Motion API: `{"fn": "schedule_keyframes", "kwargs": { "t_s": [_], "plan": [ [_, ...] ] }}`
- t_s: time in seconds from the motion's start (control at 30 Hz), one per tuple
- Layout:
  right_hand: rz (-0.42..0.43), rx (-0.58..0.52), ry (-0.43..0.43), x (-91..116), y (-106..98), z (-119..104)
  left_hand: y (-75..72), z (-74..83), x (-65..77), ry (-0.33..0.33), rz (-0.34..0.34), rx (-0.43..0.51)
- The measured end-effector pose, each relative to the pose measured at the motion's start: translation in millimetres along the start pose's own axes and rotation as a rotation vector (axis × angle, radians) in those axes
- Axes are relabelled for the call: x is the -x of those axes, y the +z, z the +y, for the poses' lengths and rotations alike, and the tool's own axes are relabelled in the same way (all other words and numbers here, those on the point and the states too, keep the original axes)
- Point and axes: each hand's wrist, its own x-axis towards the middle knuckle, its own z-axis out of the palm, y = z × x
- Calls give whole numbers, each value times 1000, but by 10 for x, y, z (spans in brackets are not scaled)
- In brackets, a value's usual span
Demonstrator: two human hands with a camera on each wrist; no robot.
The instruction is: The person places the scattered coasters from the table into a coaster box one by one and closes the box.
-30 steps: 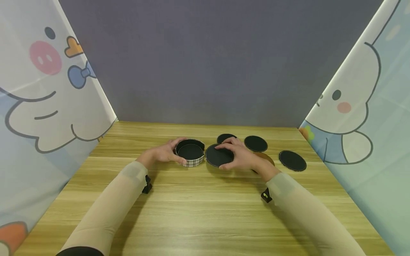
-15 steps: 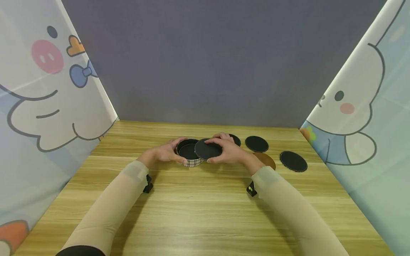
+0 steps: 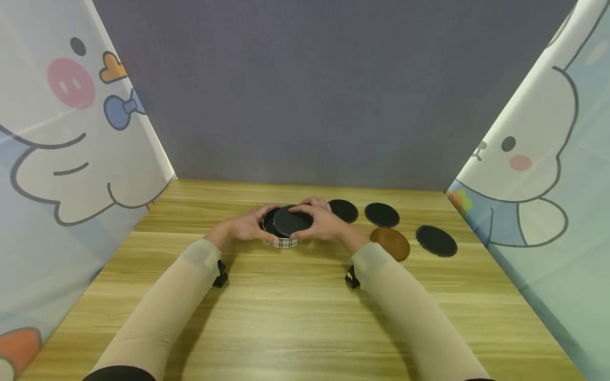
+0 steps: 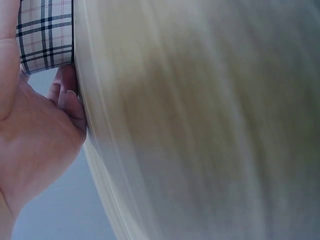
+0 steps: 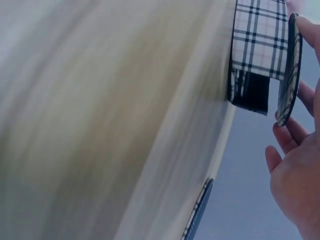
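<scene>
A round coaster holder (image 3: 286, 243) with plaid outer walls and a black inside stands on the table. My left hand (image 3: 244, 226) grips its left side, thumb at the front and fingers behind. Between thumb and fingers, my right hand (image 3: 324, 222) pinches a round black coaster (image 3: 289, 223) over the holder's opening, covering much of it. From the right wrist view, this coaster (image 5: 290, 70) shows a plaid underside and tilts at the holder's top edge. A cut-out gap in the holder's wall (image 5: 260, 37) faces the right hand. The left wrist view shows the plaid wall (image 4: 47, 37) beside my palm.
Right of the hands, a black coaster (image 3: 344, 211), another black coaster (image 3: 382, 214) and a third black coaster (image 3: 436, 241) lie flat on the wooden table (image 3: 286, 317). A brown disc (image 3: 391, 244) lies among them, near the right forearm. A grey panel (image 3: 305, 95) stands behind.
My right hand has carried the black coaster leftward from beside the holder to over its opening. The left hand has kept its grip. The brown disc and a back coaster are now uncovered.
</scene>
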Motion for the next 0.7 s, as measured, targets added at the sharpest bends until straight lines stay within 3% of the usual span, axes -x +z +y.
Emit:
{"fn": "schedule_keyframes", "kwargs": {
  "t_s": [0.7],
  "plan": [
    [-46, -6, 19, -179, 120, -50, -7, 18, 17, -5, -9, 28]
  ]
}}
